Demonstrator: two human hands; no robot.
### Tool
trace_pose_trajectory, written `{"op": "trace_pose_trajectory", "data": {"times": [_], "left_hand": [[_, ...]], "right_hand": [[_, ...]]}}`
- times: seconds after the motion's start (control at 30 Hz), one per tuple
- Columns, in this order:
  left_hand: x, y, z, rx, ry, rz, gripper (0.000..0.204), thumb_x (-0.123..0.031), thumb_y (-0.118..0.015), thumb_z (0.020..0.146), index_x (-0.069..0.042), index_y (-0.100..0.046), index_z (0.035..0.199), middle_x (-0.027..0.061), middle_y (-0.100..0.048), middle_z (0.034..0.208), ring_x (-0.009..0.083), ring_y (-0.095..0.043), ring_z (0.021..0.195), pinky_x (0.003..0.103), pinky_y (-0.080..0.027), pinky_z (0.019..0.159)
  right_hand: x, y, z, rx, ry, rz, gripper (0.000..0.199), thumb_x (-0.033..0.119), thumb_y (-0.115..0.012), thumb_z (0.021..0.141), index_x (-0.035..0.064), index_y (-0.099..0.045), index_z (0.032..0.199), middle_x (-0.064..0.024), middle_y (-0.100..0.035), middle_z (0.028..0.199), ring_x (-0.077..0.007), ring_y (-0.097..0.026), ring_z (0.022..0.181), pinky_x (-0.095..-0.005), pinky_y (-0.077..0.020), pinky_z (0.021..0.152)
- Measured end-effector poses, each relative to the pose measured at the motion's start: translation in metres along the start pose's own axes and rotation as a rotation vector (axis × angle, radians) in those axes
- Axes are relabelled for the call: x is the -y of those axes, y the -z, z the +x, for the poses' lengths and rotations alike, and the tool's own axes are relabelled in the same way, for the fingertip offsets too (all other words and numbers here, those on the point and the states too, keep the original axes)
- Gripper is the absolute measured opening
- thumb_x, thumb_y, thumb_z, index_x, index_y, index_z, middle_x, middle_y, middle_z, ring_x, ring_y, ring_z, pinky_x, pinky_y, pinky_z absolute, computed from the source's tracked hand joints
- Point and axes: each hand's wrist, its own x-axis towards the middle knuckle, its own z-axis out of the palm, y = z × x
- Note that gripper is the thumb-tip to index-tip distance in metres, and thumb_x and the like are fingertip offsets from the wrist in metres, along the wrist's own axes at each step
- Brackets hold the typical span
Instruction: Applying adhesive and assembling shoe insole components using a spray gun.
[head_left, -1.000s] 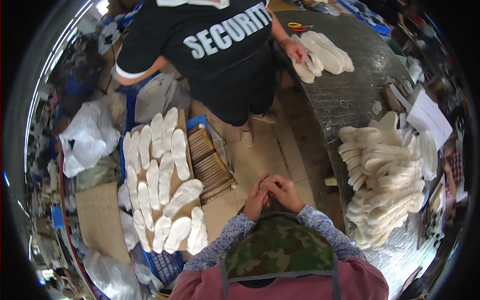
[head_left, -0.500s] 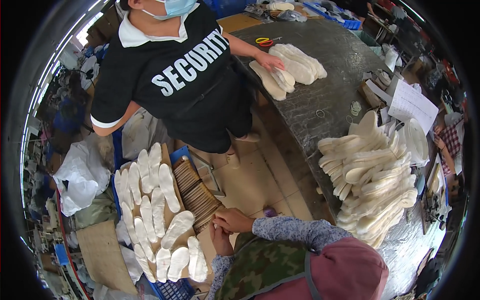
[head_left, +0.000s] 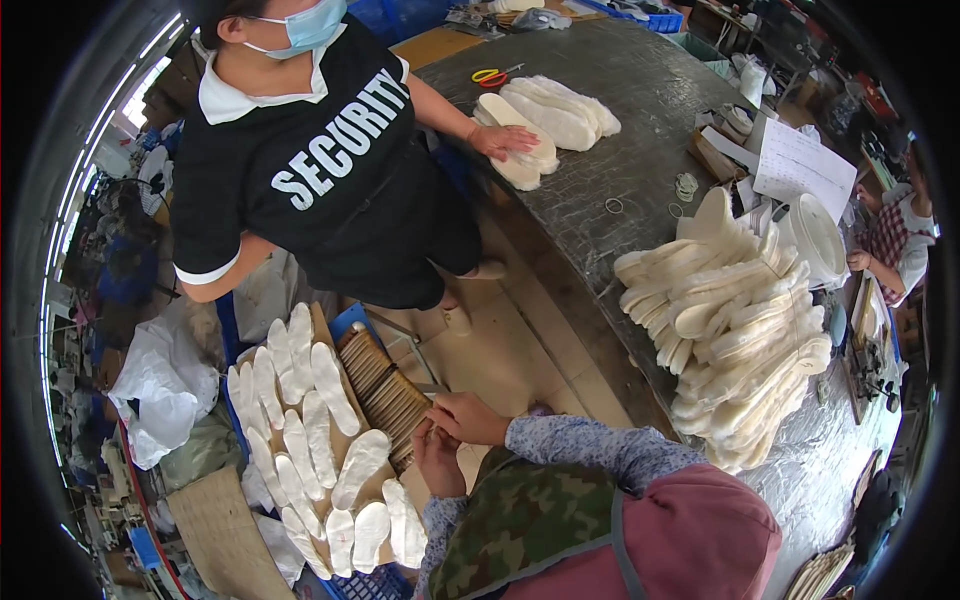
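My right hand (head_left: 472,418) and my left hand (head_left: 440,460) meet at low centre, fingers closed together at the tips. What they pinch, if anything, is too small to make out. Just beyond them, a packed row of thin brown pieces (head_left: 388,398) stands on edge. To their left, several white insoles (head_left: 361,468) lie spread on a cardboard sheet (head_left: 322,326) above a blue crate. Across from me, a masked person in a black shirt rests a flat hand (head_left: 503,141) on pale insoles (head_left: 528,128), beside some fluffy ones (head_left: 562,112).
A dark worktable (head_left: 640,150) curves along the right, carrying a big heap of fleecy insoles (head_left: 725,330). Yellow-and-red scissors (head_left: 492,76), a written paper sheet (head_left: 803,175) and a white tub (head_left: 818,240) are there too. A white plastic bag (head_left: 165,385) sits at the left.
The view has shifted, so the table's contents appear further left. The other person's hand has gone from holding an insole to lying flat on the insoles. My hands stay together.
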Motion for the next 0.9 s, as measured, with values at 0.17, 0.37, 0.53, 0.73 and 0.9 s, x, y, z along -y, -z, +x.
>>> {"op": "trace_pose_trajectory", "data": {"times": [0.17, 0.37, 0.53, 0.73, 0.9], "left_hand": [[0.004, 0.002, 0.001, 0.011, -0.010, 0.026, 0.019, -0.015, -0.047, 0.095, -0.003, -0.046, 0.110, 0.0083, -0.052, 0.105, 0.0151, -0.055, 0.093, 0.028, -0.048, 0.079], [0.001, -0.001, -0.001, -0.041, -0.066, 0.174, 0.025, -0.013, -0.048, 0.095, -0.002, -0.042, 0.117, 0.0076, -0.051, 0.102, 0.0135, -0.054, 0.087, 0.026, -0.047, 0.072], [-0.006, 0.008, 0.004, 0.080, -0.169, 0.371, 0.029, -0.009, -0.047, 0.093, -0.001, -0.041, 0.120, 0.0076, -0.052, 0.099, 0.0126, -0.053, 0.080, 0.025, -0.045, 0.066], [-0.009, 0.014, 0.006, 0.174, -0.142, 0.375, 0.029, -0.006, -0.044, 0.092, 0.000, -0.042, 0.119, 0.0076, -0.052, 0.096, 0.0120, -0.051, 0.077, 0.024, -0.044, 0.066], [-0.003, 0.005, 0.004, 0.087, -0.218, 0.421, 0.027, -0.009, -0.040, 0.093, -0.001, -0.042, 0.119, 0.0057, -0.053, 0.100, 0.0102, -0.052, 0.079, 0.022, -0.042, 0.066]], "right_hand": [[0.009, 0.005, -0.006, 0.049, 0.105, 0.004, 0.026, 0.023, -0.055, 0.091, 0.0000, -0.059, 0.080, -0.0171, -0.060, 0.070, -0.0322, -0.059, 0.059, -0.0376, -0.0462, 0.055], [0.014, 0.016, -0.008, 0.231, -0.030, 0.030, 0.029, 0.027, -0.056, 0.091, 0.0004, -0.063, 0.082, -0.0133, -0.063, 0.068, -0.0248, -0.060, 0.059, -0.0343, -0.0462, 0.056], [0.018, 0.017, -0.009, 0.411, -0.211, 0.166, 0.033, 0.029, -0.052, 0.095, 0.0005, -0.063, 0.083, -0.0064, -0.061, 0.065, -0.0161, -0.056, 0.058, -0.0311, -0.0449, 0.056], [0.014, 0.013, -0.013, 0.424, -0.235, 0.240, 0.032, 0.029, -0.047, 0.098, 0.0010, -0.057, 0.086, -0.0054, -0.057, 0.068, -0.0133, -0.053, 0.063, -0.0289, -0.0439, 0.059], [0.006, 0.008, -0.015, 0.333, -0.195, 0.164, 0.029, 0.025, -0.047, 0.098, 0.0002, -0.055, 0.084, -0.0066, -0.058, 0.069, -0.0134, -0.054, 0.063, -0.0297, -0.0443, 0.059]]}}
